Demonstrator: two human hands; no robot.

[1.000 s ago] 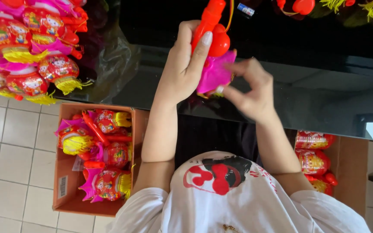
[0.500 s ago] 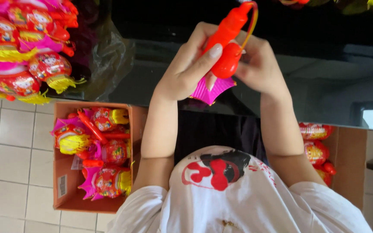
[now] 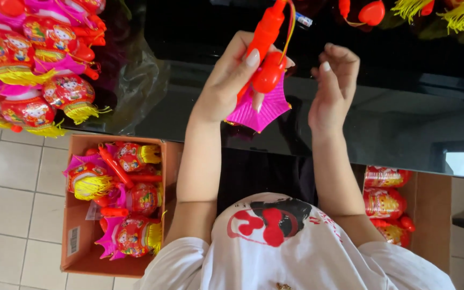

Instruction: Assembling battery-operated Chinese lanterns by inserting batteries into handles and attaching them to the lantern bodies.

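Note:
My left hand (image 3: 225,83) is shut on a toy lantern: a red plastic stick handle (image 3: 264,35) with a red bulb (image 3: 268,75) and a folded pink paper fan part (image 3: 267,111) hanging under my fingers. A thin yellow cord runs along the handle. My right hand (image 3: 333,88) is just to the right of the lantern, fingers apart and holding nothing. Both hands are raised over a glossy black tabletop (image 3: 404,118).
A cardboard box (image 3: 76,244) on the tiled floor at lower left holds several red and pink lanterns (image 3: 130,201) with yellow tassels. Another box (image 3: 430,207) at right holds more lanterns (image 3: 385,201). A heap of lanterns in clear plastic (image 3: 33,64) lies at upper left.
My right hand has come off the pink part of the lantern and moved to the right with its fingers spread. My left hand still grips the lantern, now held more upright.

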